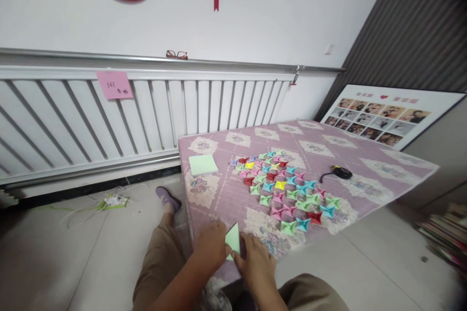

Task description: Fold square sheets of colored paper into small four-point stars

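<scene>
A pale green sheet of paper (234, 242), folded to a pointed shape, lies at the near edge of the table between my hands. My left hand (214, 243) is closed, its thumb and curled fingers gripping the paper's left side. On the other side, my right hand (258, 261) pinches the lower right edge, with the thumb on the paper. The fingers cover part of the folds. Just beyond, rows of small folded paper shapes (279, 185) in green, pink, blue, red and yellow spread over the cloth. A stack of pale green square paper (203, 164) sits at the table's left.
A patterned purple tablecloth (233, 194) covers the table. On its right side rests a black tape measure (342, 172). Behind stands a white radiator (204, 107), with glasses (177, 55) on the pipe above. A photo board (379, 112) leans at the far right.
</scene>
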Demonstrator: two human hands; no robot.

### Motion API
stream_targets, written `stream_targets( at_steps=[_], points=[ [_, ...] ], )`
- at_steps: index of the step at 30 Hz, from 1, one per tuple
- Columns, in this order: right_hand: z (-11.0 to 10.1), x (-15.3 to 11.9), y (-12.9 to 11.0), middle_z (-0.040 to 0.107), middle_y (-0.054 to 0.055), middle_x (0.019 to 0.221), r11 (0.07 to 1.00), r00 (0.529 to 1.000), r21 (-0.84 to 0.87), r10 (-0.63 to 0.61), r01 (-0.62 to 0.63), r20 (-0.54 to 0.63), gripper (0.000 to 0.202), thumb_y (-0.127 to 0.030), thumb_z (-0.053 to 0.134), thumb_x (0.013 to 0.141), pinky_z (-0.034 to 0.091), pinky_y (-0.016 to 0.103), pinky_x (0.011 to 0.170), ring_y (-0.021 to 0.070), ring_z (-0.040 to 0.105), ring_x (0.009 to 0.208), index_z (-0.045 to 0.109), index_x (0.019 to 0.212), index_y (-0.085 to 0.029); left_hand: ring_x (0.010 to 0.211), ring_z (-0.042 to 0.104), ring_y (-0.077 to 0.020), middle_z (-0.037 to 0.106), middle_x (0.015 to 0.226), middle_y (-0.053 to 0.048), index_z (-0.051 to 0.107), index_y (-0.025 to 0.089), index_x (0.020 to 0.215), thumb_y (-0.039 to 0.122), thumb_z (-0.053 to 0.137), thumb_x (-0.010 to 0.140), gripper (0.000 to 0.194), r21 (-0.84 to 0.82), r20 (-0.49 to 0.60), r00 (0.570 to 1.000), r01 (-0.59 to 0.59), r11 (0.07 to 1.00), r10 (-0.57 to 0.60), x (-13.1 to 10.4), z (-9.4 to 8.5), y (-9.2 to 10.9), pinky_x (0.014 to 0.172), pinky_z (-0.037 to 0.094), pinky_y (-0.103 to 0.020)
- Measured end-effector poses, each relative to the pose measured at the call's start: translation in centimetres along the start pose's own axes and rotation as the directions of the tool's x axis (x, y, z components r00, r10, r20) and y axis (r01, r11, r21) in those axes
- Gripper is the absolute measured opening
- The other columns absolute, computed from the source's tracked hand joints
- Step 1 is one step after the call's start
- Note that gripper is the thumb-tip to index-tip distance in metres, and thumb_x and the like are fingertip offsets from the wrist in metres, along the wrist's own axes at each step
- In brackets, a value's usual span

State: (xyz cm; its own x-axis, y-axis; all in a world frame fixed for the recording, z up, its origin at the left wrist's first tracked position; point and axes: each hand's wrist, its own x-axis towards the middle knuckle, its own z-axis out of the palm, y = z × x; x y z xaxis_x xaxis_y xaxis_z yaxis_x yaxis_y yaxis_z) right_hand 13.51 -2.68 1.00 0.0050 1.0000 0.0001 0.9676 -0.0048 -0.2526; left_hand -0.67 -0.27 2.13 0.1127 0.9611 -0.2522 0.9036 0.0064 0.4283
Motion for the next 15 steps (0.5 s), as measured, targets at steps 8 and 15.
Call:
stream_targets(
  at_steps=[8, 15],
  points=[
    [-0.02, -0.52, 0.14, 0.058, 0.007, 0.124, 1.0, 0.999, 0.028, 0.007, -0.006, -0.032, 0.044, -0.032, 0.06, 0.078, 0.039, 0.04, 0.086, 0.0277, 0.052, 0.112, 0.055, 0.122, -0.028, 0.096, 0.057, -0.0275, 0.063, 0.103, -0.009, 0.055, 0.018, 0.101, 0.027, 0.063, 0.066, 0.037, -0.043, 0.005, 1.0, -0.006, 0.999, 0.006, 0.67, 0.31, -0.57, 0.078, 0.038, -0.033],
    [0.8, -0.73, 0.53, 0.056, 0.009, 0.127, 0.998, 0.997, 0.063, 0.0, 0.005, -0.075, 0.053, -0.028, 0.06, 0.077, 0.037, 0.041, 0.089, 0.0282, 0.05, 0.114, 0.049, 0.129, -0.023, 0.093, 0.055, -0.0241, 0.061, 0.099, -0.006, 0.056, 0.02, 0.093, 0.022, 0.059, 0.066, 0.027, -0.079, -0.032, 0.999, -0.011, 0.997, 0.009, 0.34, 0.65, -0.59, 0.077, 0.035, -0.031]
  ],
)
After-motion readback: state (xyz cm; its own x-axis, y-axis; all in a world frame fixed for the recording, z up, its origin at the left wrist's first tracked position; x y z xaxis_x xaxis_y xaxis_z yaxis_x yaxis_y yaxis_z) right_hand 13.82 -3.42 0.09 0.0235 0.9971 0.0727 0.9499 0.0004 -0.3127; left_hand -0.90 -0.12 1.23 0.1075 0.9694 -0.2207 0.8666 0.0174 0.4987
